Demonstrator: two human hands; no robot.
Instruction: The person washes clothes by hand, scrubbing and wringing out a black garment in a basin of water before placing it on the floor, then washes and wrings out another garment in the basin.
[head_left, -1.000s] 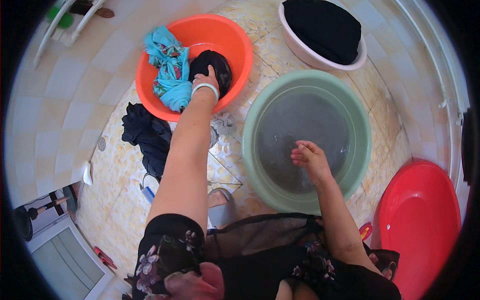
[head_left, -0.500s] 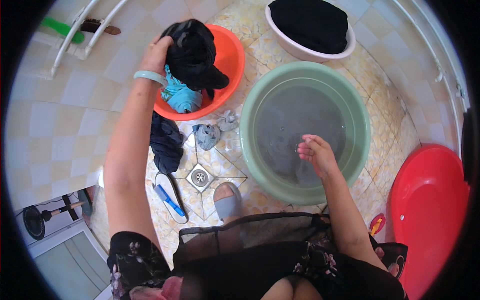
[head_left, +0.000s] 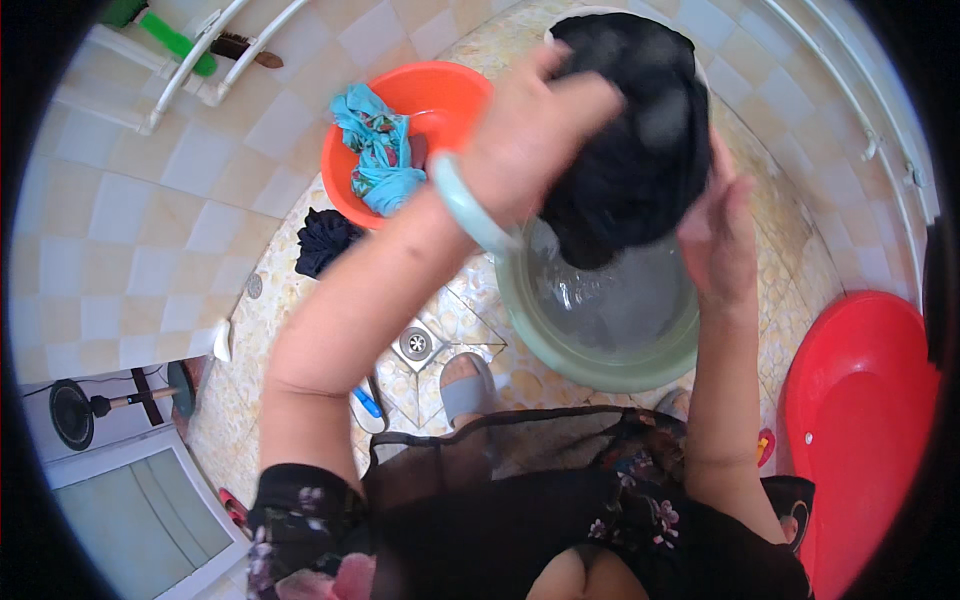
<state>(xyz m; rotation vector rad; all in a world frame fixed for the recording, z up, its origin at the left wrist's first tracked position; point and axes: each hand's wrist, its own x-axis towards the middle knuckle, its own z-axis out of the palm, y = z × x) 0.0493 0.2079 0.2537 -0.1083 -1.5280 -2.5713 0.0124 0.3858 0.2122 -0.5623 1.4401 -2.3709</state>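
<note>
Holding bunched black cloth (head_left: 645,150) above green tub (head_left: 590,373), clear of greyish water (head_left: 620,315): not yet dipped. Your left hand (head_left: 535,135), blurred, has fingers half bent onto cloth's left side, seemingly carrying it. Your right hand (head_left: 718,230) meets its right edge, palm fairly flat; whether it grips, cannot tell. Left to handle, perhaps: turquoise floral cloth (head_left: 383,150) in orange basin (head_left: 450,95), dark cloth (head_left: 325,243) on floor.

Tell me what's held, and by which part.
Black cloth: the left hand holds its left side; the right hand is at its right side, hold unclear.
</note>
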